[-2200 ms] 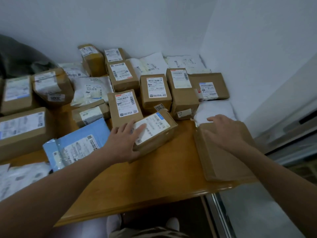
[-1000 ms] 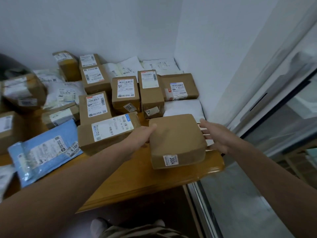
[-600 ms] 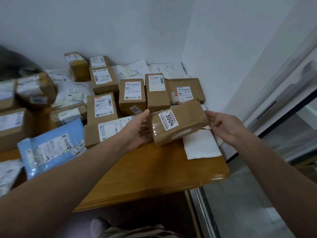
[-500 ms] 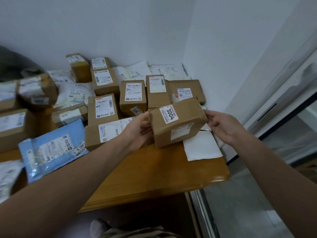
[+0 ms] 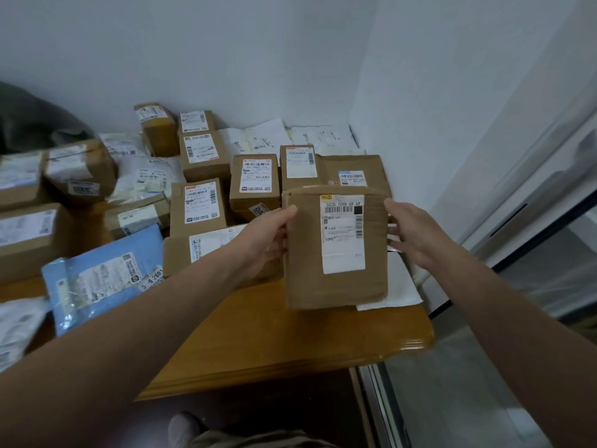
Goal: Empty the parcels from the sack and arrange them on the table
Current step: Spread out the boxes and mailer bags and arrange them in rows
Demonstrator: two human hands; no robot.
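Table (image 5: 258, 334): one parcel (image 5: 307, 260) between two hands (image 5: 261, 244) (image 5: 416, 234)

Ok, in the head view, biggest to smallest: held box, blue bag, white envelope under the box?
1. held box and blue bag: look alike; box is nearer.
2. white envelope, mostly hidden.

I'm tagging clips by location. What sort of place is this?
Likely a room corner in a home or small office used for sorting deliveries: a wooden table against white walls, covered with labelled cardboard boxes and a blue mailer bag, a brown parcel held over it, a glass door alongside.
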